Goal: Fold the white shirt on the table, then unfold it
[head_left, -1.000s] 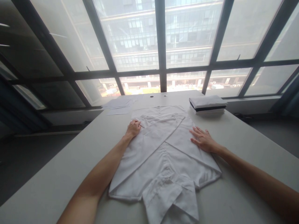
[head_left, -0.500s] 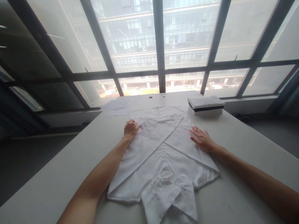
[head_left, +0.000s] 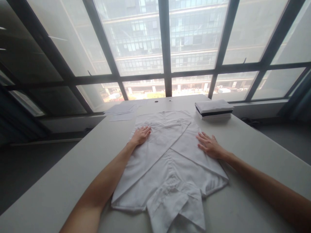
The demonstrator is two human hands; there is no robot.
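A white button-up shirt (head_left: 167,155) lies spread on the table in front of me, its sleeves crossed over the body and its collar end toward me. My left hand (head_left: 141,135) rests flat on the shirt's left edge, fingers stretched out toward the middle. On the opposite edge my right hand (head_left: 209,144) lies palm down with its fingers spread, touching the cloth. Neither hand grips anything. Creases run down the button line, and the lower part of the shirt bunches near the collar.
The white table (head_left: 82,171) stretches away to a row of tall windows. At its far right stands a stack of folded garments (head_left: 213,109), white with a dark layer. Several sheets of paper (head_left: 121,108) lie at the far left. A small round hole (head_left: 156,101) shows near the back edge.
My left hand has opened from a closed, curled shape and now lies flat, its fingers reaching further right over the shirt. The right hand and the shirt look nearly the same.
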